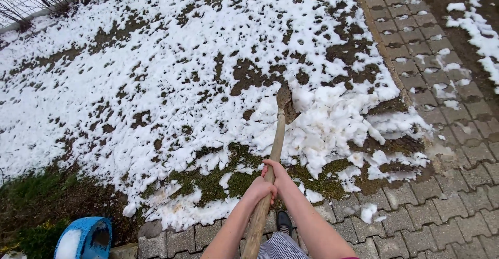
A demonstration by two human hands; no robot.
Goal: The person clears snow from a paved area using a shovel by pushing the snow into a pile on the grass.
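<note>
A wooden-handled shovel (275, 144) is gripped by both hands — the left hand (260, 190) with fingers wrapped tight around the shaft, the right hand (274, 173) clamped on it just farther up. The blade (285, 103) is set in patchy snow (156, 82) at centre — a brick path (442, 134) lies to the right, a blue tub (86, 237) near left.

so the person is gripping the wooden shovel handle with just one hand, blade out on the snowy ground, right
Not quite: both hands are on it. In the head view the left hand and the right hand are wrapped around the wooden shovel handle, one just above the other. The rest holds: the blade is out on the snowy ground.
</note>
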